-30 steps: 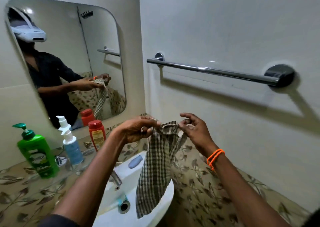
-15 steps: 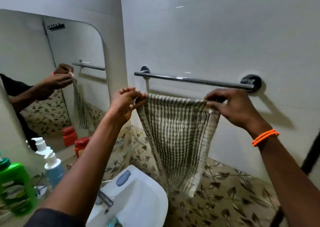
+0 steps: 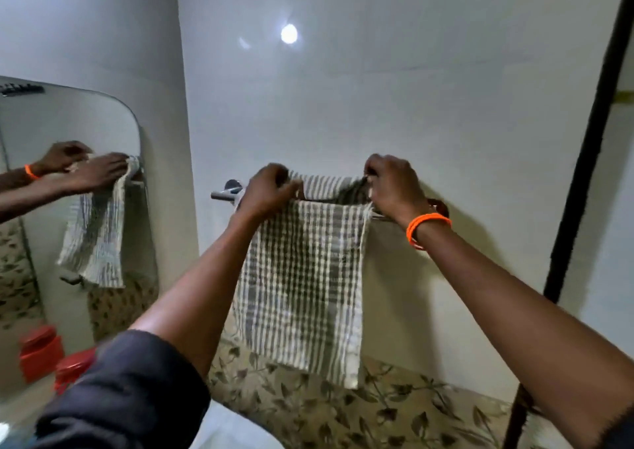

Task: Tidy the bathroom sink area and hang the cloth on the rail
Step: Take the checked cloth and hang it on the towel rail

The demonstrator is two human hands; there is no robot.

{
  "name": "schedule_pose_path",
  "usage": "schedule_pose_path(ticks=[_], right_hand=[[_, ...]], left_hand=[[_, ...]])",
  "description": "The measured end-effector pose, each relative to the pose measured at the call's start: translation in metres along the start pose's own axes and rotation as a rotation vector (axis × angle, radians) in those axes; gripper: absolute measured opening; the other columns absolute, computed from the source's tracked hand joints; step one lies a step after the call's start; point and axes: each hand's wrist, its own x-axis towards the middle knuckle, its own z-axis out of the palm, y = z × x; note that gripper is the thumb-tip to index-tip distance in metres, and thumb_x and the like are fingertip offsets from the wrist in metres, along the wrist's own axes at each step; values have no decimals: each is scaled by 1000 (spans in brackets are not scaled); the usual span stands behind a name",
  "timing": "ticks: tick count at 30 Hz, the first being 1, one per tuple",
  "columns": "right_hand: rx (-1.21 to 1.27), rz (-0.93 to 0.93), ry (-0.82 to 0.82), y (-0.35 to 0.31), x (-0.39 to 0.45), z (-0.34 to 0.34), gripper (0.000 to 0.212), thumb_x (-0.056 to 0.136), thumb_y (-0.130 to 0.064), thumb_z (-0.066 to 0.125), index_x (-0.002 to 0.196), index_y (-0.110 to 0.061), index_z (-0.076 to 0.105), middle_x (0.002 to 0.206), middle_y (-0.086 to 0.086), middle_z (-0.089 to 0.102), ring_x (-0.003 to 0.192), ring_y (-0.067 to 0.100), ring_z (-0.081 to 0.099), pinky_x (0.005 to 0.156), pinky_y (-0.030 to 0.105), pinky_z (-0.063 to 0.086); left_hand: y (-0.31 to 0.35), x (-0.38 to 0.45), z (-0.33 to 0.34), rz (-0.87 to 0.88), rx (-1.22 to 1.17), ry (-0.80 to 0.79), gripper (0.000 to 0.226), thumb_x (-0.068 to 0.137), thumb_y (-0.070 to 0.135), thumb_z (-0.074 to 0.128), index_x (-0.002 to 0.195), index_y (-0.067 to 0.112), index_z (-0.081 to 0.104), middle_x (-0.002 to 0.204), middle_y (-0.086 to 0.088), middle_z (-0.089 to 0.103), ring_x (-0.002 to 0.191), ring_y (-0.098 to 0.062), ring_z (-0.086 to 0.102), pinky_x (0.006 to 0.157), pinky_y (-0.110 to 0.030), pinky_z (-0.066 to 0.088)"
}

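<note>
A green-and-cream checked cloth (image 3: pixel 302 277) is draped over the chrome rail (image 3: pixel 224 193) on the white wall, its front half hanging down flat. My left hand (image 3: pixel 269 191) pinches the cloth's top left fold at the rail. My right hand (image 3: pixel 394 184), with orange bands at the wrist, grips the top right fold. Most of the rail is hidden under the cloth and my hands; only its left end and mount show.
A mirror (image 3: pixel 68 208) on the left wall reflects my hands and the cloth. A red-capped bottle (image 3: pixel 70 368) stands at the lower left. Leaf-patterned tiles (image 3: pixel 343 411) run below the cloth. A black vertical pipe (image 3: pixel 579 188) stands at right. The white sink edge (image 3: pixel 233 428) shows at the bottom.
The cloth went from bunched over the sink, to spread just below the rail, to folded over the rail. Both hands rose with it, and my view tilted upward.
</note>
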Motion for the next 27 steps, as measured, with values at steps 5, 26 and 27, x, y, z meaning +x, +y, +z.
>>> schedule_pose_path(ticks=[5,26,27], right_hand=[[-96,135,-416,9,8,-9,2,83,-18,75,82,-18,75,100,11,79,100,31,71,84,34,55],[-124,-48,-256,16,-1,-25,13,85,-3,71,93,-13,74,101,14,73,100,34,67,84,37,52],[-200,-50,-188,14,-4,-22,17,86,-4,69,98,-15,73,108,13,69,105,36,63,85,39,51]], left_hand=[[-23,5,-7,-2,77,-226,50,84,78,52,95,36,77,92,11,78,89,-11,73,84,-32,58],[-69,0,-26,-385,-225,283,37,77,55,71,83,18,71,86,-5,69,85,-22,65,77,-33,46],[-61,1,-24,-366,-41,320,37,75,52,71,94,20,71,101,-6,70,101,-27,65,86,-36,48]])
